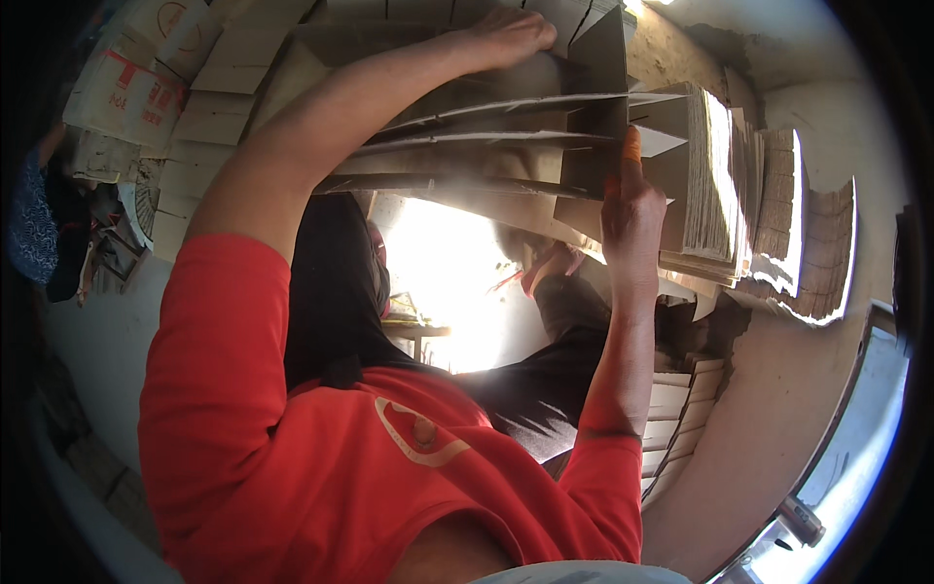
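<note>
- Floor (452,243): pale, washed out by sunlight between the legs; reddish footwear (532,280) on it.
- Right: flat cardboard sheets (702,267), layered, under a tight cardboard stack (713,175).
- Support beneath sheets: too dark to make out.

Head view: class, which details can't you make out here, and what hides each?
All in the head view:
Left hand: its fingertips, turned away behind the hand, so its grip is unclear.
Right hand: the tips of its curled fingers, hidden by the hand itself.
Cardboard partition: part of its left side, covered by the left forearm.
Brightly lit area between the legs: lost in glare.
Blue patterned cloth: cut off by the dark rim.
</note>
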`<action>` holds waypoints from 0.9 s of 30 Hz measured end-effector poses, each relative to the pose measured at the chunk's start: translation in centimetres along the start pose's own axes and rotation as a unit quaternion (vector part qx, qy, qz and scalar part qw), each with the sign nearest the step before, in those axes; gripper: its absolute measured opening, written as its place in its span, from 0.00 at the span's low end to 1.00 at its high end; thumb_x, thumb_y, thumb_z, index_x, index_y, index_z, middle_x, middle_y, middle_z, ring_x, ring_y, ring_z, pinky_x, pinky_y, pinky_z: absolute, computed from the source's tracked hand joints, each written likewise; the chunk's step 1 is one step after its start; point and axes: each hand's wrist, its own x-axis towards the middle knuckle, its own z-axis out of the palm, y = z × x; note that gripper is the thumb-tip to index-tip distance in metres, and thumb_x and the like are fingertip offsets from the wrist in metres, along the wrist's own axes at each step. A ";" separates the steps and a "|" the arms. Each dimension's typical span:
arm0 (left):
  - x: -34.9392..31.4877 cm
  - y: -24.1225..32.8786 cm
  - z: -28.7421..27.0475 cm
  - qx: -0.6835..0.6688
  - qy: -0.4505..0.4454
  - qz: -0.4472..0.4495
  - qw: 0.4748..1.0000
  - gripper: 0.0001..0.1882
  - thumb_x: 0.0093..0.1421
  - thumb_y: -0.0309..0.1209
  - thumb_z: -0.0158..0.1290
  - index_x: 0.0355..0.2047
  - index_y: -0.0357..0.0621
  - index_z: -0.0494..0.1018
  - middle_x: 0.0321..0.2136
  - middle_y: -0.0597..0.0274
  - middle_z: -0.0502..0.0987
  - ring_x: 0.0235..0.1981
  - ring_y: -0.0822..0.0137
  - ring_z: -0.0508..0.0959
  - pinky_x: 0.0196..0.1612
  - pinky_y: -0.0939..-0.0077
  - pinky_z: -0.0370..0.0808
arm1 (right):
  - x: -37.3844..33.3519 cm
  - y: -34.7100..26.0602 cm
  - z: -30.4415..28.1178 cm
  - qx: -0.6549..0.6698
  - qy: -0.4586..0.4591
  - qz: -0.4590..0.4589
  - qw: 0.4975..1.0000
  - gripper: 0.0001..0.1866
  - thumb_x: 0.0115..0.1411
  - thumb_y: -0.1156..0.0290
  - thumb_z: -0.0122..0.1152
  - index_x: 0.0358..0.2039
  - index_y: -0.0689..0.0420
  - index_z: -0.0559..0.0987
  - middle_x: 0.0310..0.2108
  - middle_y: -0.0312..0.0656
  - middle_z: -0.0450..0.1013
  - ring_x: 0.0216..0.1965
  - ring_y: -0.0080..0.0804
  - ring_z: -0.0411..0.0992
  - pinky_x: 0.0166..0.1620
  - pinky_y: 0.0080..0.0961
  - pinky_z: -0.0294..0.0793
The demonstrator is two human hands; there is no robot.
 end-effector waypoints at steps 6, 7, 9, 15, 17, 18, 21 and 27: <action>0.2 -0.3 -0.8 0.015 -0.073 -0.104 0.992 0.07 0.48 0.29 0.49 0.20 0.38 0.70 0.23 0.49 0.75 0.28 0.50 0.76 0.29 0.59 0.72 | -0.6 -1.0 -1.2 0.027 -0.005 0.002 1.000 0.30 0.51 0.86 0.49 0.57 0.64 0.63 0.15 0.52 0.66 0.16 0.43 0.68 0.23 0.34 0.66; 0.3 0.0 -1.2 0.018 -0.097 -0.118 0.988 0.08 0.49 0.30 0.48 0.20 0.37 0.70 0.23 0.48 0.75 0.28 0.51 0.76 0.30 0.60 0.72 | -0.7 -1.0 -1.3 0.025 -0.013 0.009 1.000 0.30 0.51 0.86 0.49 0.57 0.64 0.63 0.15 0.51 0.66 0.16 0.43 0.67 0.23 0.34 0.66; 0.0 0.7 -1.6 -0.176 -0.041 -0.185 0.966 0.08 0.51 0.30 0.47 0.20 0.37 0.69 0.21 0.48 0.74 0.26 0.52 0.75 0.31 0.60 0.71 | -0.9 -0.4 -0.6 0.030 -0.011 -0.002 0.999 0.31 0.50 0.87 0.49 0.58 0.63 0.63 0.15 0.51 0.66 0.16 0.42 0.67 0.23 0.34 0.66; -1.2 -1.1 -1.0 -0.166 0.039 -0.081 0.982 0.07 0.50 0.28 0.49 0.22 0.36 0.67 0.22 0.49 0.73 0.23 0.52 0.73 0.32 0.60 0.69 | -0.5 -1.2 -0.2 0.051 0.002 -0.001 0.999 0.32 0.49 0.88 0.49 0.58 0.63 0.63 0.16 0.49 0.65 0.16 0.39 0.67 0.23 0.32 0.67; -1.1 -1.1 -0.3 -0.078 0.036 -0.016 0.996 0.05 0.49 0.26 0.49 0.22 0.36 0.67 0.23 0.48 0.73 0.24 0.49 0.73 0.30 0.60 0.69 | -0.7 -1.1 -0.1 0.047 -0.005 0.004 0.999 0.32 0.49 0.88 0.49 0.58 0.63 0.63 0.16 0.49 0.65 0.16 0.39 0.67 0.23 0.31 0.67; -0.5 -0.6 -0.9 -0.040 -0.034 -0.043 0.998 0.04 0.49 0.25 0.49 0.22 0.36 0.67 0.23 0.48 0.73 0.24 0.48 0.73 0.29 0.59 0.69 | -0.7 -0.8 0.3 0.044 -0.014 0.001 0.999 0.32 0.49 0.88 0.49 0.58 0.63 0.63 0.16 0.49 0.65 0.16 0.38 0.67 0.23 0.31 0.67; -0.5 -0.7 -0.8 -0.015 -0.017 -0.035 0.999 0.04 0.48 0.24 0.49 0.20 0.37 0.67 0.22 0.46 0.73 0.24 0.46 0.73 0.26 0.59 0.69 | -0.8 -0.6 -0.1 0.070 0.000 -0.004 0.998 0.31 0.50 0.87 0.50 0.58 0.63 0.63 0.16 0.49 0.66 0.15 0.38 0.67 0.23 0.32 0.67; 0.0 0.5 -2.0 -0.195 -0.098 -0.195 0.956 0.03 0.47 0.24 0.50 0.22 0.37 0.70 0.19 0.48 0.72 0.23 0.51 0.74 0.26 0.62 0.69 | -0.6 -0.8 0.0 0.036 -0.004 -0.010 0.999 0.29 0.51 0.85 0.50 0.57 0.64 0.64 0.15 0.51 0.66 0.15 0.40 0.67 0.22 0.34 0.66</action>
